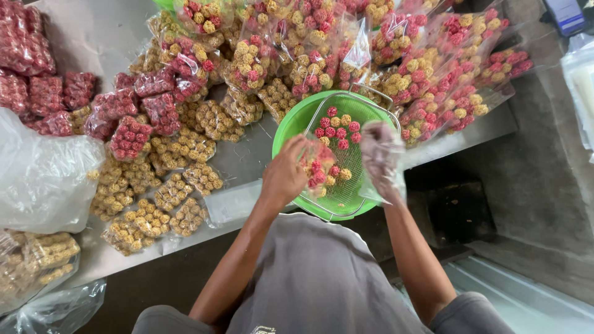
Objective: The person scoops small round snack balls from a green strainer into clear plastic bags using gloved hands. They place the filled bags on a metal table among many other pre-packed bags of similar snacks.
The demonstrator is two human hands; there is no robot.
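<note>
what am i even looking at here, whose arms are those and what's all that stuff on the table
This is one picture from a camera worn on a person's head, looking down at their own two bare hands; there is no machine. The left hand reaches into a green bowl fitted with a wire sieve that holds small red and yellow snack balls, and seems to grip a small bag of them. The right hand is inside a clear plastic bag. On the grey table lie many sealed packets: yellow ones nearest, red ones to the left, mixed ones at the back. A big clear bag lies at the left.
</note>
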